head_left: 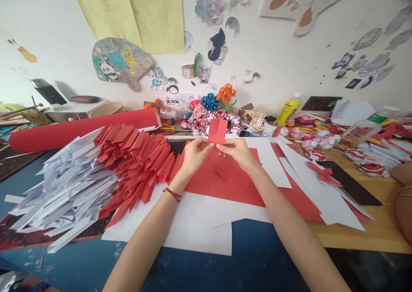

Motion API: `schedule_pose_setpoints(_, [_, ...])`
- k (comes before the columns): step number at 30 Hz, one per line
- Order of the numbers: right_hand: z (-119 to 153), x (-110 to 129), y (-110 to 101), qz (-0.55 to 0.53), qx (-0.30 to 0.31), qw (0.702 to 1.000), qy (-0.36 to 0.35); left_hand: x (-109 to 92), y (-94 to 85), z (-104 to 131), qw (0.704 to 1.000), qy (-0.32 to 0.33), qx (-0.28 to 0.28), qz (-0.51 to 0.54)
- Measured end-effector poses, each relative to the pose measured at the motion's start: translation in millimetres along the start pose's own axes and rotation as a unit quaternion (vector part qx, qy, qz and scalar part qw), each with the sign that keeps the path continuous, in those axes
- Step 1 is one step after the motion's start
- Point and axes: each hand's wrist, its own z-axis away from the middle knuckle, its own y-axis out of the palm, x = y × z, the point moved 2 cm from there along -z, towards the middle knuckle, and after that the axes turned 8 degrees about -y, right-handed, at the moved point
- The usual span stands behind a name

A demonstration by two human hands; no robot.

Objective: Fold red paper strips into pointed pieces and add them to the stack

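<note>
A small red paper piece (pixel 217 131) with a crease down its middle is held upright between my two hands. My left hand (pixel 197 154) pinches its lower left edge with thumb and fingers. At the lower right edge, my right hand (pixel 237 153) pinches it the same way. Below the hands lies a large red sheet (pixel 222 180) over white sheets (pixel 199 227). To the left are heaps of folded red strips (pixel 138 159) and folded white strips (pixel 71 189).
Behind the red strips lies a red roll (pixel 80 129). Paper flowers (pixel 226 94) and a yellow bottle (pixel 288 109) stand by the wall. On the right are more sheets, a black board (pixel 350 184) and part of another person's arm (pixel 402 202).
</note>
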Motion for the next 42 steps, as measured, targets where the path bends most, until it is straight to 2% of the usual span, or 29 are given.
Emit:
schedule_pose_setpoints(13, [0.5,-0.2,0.1,0.012,0.005,1.0,0.016,-4.8,0.7,2.7,1.0,-0.006,0.001,-0.001])
schedule_pose_setpoints(27, [0.4,3.3,0.8,0.024,0.013,1.0,-0.003,-2.6,1.7,2.5,1.0,-0.011,0.022,0.011])
schedule_pose_setpoints(36, [0.4,5.1,1.2,0.02,0.01,1.0,0.006,-10.6,-2.3,5.9,1.0,0.011,0.021,0.001])
schedule_pose_setpoints(42, [0.7,5.6,0.4,0.011,-0.015,1.0,-0.002,-8.3,3.8,7.4,0.998,0.004,0.061,-0.035])
